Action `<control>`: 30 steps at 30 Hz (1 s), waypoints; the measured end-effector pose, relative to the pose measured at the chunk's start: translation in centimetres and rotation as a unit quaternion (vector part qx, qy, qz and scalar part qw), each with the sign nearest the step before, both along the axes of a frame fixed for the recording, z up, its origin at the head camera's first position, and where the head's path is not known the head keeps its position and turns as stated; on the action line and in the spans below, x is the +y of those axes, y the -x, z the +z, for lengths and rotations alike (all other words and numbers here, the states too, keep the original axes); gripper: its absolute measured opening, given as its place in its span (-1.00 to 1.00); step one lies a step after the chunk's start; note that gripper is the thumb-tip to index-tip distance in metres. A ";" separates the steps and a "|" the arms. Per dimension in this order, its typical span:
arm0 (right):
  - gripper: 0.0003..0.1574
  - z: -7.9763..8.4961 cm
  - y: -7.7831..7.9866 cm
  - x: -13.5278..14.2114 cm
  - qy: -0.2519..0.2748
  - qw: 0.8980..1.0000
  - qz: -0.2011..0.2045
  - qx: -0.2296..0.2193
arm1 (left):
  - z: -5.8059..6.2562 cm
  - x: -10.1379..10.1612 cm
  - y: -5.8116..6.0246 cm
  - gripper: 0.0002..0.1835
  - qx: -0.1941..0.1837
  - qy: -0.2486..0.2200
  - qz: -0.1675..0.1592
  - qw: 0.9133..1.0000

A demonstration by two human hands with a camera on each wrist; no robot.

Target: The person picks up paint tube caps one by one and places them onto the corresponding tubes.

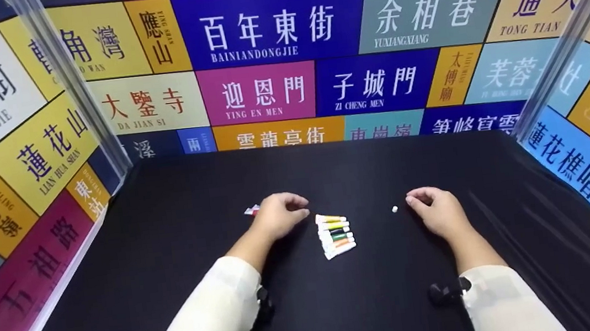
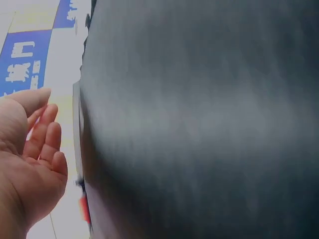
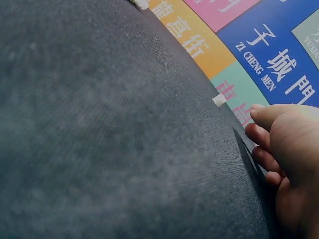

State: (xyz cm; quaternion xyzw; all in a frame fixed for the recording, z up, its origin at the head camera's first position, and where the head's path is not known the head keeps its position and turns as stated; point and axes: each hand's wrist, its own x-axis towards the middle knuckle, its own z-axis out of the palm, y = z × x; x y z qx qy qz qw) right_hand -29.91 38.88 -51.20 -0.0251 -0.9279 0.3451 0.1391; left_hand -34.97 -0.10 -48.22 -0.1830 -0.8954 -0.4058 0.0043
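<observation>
Several small paint tubes (image 1: 336, 234) with white caps lie in a column on the black cloth, banded in yellow, green, orange and other colours. Just left of them hovers the left hand (image 1: 281, 214), fingers loosely bent and holding nothing; its palm side shows in the left wrist view. Partly hidden behind that hand lies a red and white item (image 1: 252, 210), perhaps another tube. A tiny white cap (image 1: 395, 209) stands alone on the cloth, seen also in the right wrist view. To its right is the right hand (image 1: 436, 213), thumb and fingers loosely bent, apart from the cap.
Black cloth (image 1: 206, 309) covers the table, wrinkled on the right side. Panels with colourful lettered signs (image 1: 270, 24) enclose the back and both sides. Clear corner posts (image 1: 77, 85) rise at the back left and back right.
</observation>
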 end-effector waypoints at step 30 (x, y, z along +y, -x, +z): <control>-0.70 0.2 -0.1 -0.1 0.026 0.998 -0.020 0.046 | -0.7 -9.6 1.7 -0.83 -0.027 0.088 0.095 0.991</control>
